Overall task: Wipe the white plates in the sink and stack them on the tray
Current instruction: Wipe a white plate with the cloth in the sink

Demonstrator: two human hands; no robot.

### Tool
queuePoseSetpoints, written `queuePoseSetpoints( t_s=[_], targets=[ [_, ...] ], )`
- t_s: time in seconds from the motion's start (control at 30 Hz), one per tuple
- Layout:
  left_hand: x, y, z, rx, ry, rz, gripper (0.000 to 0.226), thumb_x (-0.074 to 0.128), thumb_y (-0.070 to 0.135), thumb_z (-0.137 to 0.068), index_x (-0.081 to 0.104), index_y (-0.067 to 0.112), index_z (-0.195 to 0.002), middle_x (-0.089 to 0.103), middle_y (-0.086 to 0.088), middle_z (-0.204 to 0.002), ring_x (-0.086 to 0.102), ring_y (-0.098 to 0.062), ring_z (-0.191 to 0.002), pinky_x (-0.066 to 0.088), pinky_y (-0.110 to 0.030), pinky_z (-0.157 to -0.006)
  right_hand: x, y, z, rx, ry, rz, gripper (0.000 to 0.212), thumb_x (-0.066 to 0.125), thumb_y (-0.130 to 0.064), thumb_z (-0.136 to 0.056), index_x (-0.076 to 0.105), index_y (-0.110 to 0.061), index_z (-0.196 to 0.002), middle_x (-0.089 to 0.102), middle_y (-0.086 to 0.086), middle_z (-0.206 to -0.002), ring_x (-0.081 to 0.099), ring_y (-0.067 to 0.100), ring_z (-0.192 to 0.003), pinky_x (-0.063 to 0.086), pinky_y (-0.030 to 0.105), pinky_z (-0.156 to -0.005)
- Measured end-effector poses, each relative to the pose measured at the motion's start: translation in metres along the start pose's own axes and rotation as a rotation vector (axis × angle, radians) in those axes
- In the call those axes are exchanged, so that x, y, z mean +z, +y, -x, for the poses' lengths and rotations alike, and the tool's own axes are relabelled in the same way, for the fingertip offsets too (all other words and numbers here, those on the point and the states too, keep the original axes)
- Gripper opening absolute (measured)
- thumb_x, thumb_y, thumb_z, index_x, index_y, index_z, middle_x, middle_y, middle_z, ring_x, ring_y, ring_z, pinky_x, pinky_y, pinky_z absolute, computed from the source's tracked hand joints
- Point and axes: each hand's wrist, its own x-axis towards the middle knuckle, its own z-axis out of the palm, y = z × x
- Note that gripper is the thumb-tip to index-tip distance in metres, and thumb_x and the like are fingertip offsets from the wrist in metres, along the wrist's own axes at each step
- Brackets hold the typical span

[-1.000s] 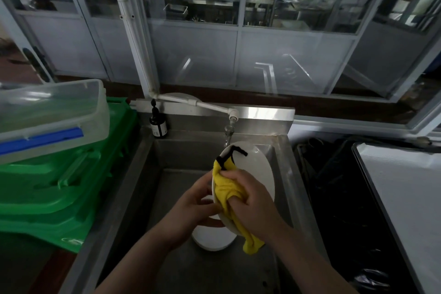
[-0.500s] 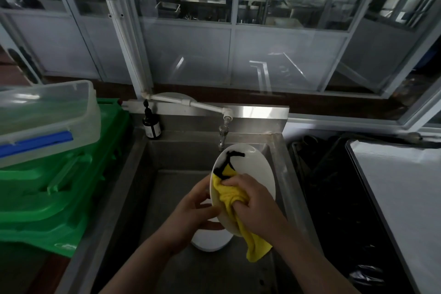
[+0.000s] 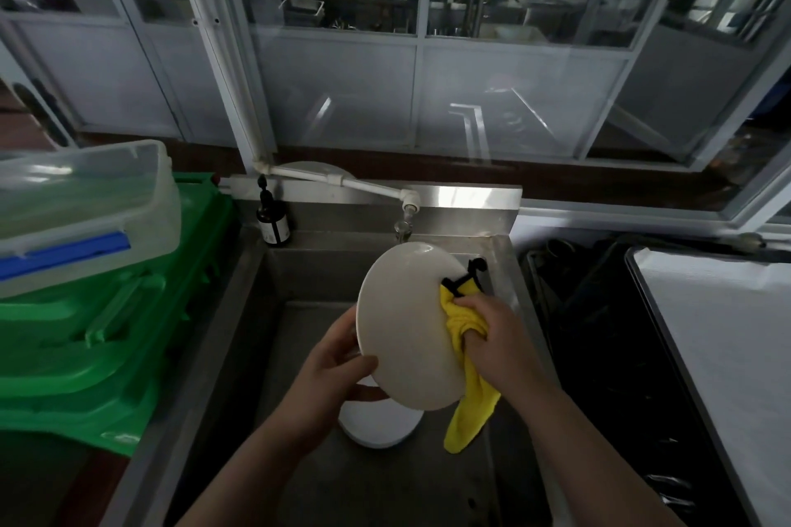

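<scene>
Over the steel sink (image 3: 239, 338) I hold a white plate (image 3: 406, 325) tilted nearly upright. My left hand (image 3: 334, 372) grips its lower left rim, thumb on the near face. My right hand (image 3: 492, 338) grips a bunched yellow cloth (image 3: 464, 355) with a black loop and presses it against the plate's right edge; the cloth's tail hangs down. Another white plate (image 3: 376, 424) lies on the sink floor below, partly hidden by the held plate. A white tray (image 3: 723, 355) lies to the right.
A tap (image 3: 404, 222) juts over the sink's back, with a dark bottle (image 3: 272, 222) in the back left corner. Green crates (image 3: 98, 355) with a clear lidded box (image 3: 81, 205) on top stand to the left. A dark bin (image 3: 599, 355) sits between sink and tray.
The plate has turned so its broad face now shows toward me. My right hand and the cloth have shifted from the plate's middle to its right edge.
</scene>
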Motion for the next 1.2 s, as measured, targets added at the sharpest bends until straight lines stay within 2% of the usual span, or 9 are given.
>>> queuePoseSetpoints(
  t_s=[0.1, 0.27, 0.53, 0.77, 0.9, 1.07, 1.2],
  targets=[
    [-0.003, 0.000, -0.002, 0.003, 0.011, -0.002, 0.069, 0.048, -0.011, -0.095, 0.051, 0.044, -0.136, 0.068, 0.011, -0.121, 0.068, -0.017, -0.109, 0.060, -0.043, -0.076, -0.003, 0.007, -0.003, 0.038, -0.015, 0.067, 0.045, 0.059, -0.009, -0.086, 0.060, -0.029, -0.127, 0.057, -0.003, -0.124, 0.056, 0.017, -0.111, 0.044, 0.029, -0.085],
    [-0.002, -0.001, -0.004, -0.015, -0.004, -0.021, 0.069, 0.051, -0.006, -0.096, 0.052, 0.052, -0.133, 0.066, 0.015, -0.122, 0.067, -0.015, -0.110, 0.060, -0.042, -0.078, -0.003, 0.008, 0.000, 0.109, -0.039, 0.185, 0.048, 0.054, -0.013, -0.091, 0.052, -0.029, -0.136, 0.052, 0.001, -0.132, 0.056, 0.024, -0.114, 0.048, 0.038, -0.089],
    [-0.002, -0.008, -0.004, -0.042, -0.040, -0.007, 0.069, 0.053, -0.007, -0.095, 0.049, 0.048, -0.136, 0.066, 0.015, -0.121, 0.069, -0.019, -0.109, 0.060, -0.043, -0.079, -0.001, 0.014, 0.011, 0.121, -0.147, 0.155, 0.046, 0.056, -0.016, -0.089, 0.053, -0.033, -0.132, 0.059, -0.004, -0.121, 0.058, 0.017, -0.106, 0.049, 0.034, -0.084],
    [0.000, -0.015, -0.005, -0.038, -0.031, 0.003, 0.070, 0.053, -0.008, -0.095, 0.049, 0.048, -0.137, 0.065, 0.010, -0.125, 0.069, -0.023, -0.109, 0.060, -0.043, -0.079, 0.019, -0.004, 0.029, 0.074, -0.152, 0.087, 0.045, 0.055, -0.014, -0.091, 0.053, -0.029, -0.133, 0.056, -0.005, -0.122, 0.056, 0.013, -0.107, 0.040, 0.021, -0.079],
    [-0.001, -0.017, -0.006, -0.034, -0.043, -0.014, 0.067, 0.058, -0.001, -0.096, 0.048, 0.051, -0.138, 0.064, 0.009, -0.125, 0.069, -0.023, -0.110, 0.060, -0.043, -0.080, 0.025, -0.014, 0.028, 0.009, -0.197, 0.081, 0.044, 0.056, -0.016, -0.089, 0.054, -0.032, -0.130, 0.058, -0.009, -0.118, 0.053, 0.006, -0.097, 0.039, 0.012, -0.072],
    [0.003, -0.016, -0.010, -0.035, -0.051, -0.033, 0.066, 0.056, -0.002, -0.096, 0.046, 0.046, -0.140, 0.064, 0.002, -0.125, 0.069, -0.025, -0.110, 0.060, -0.042, -0.081, 0.032, -0.023, 0.026, -0.020, -0.239, 0.026, 0.038, 0.057, -0.026, -0.087, 0.050, -0.046, -0.119, 0.058, -0.019, -0.109, 0.059, 0.003, -0.093, 0.056, 0.032, -0.078],
    [0.001, -0.015, -0.011, -0.035, -0.051, -0.036, 0.066, 0.055, 0.000, -0.096, 0.046, 0.048, -0.140, 0.064, 0.002, -0.125, 0.069, -0.023, -0.110, 0.060, -0.040, -0.081, 0.034, -0.030, 0.025, -0.056, -0.248, -0.027, 0.036, 0.058, -0.026, -0.088, 0.052, -0.046, -0.117, 0.056, -0.021, -0.107, 0.058, 0.001, -0.093, 0.057, 0.031, -0.078]
  ],
)
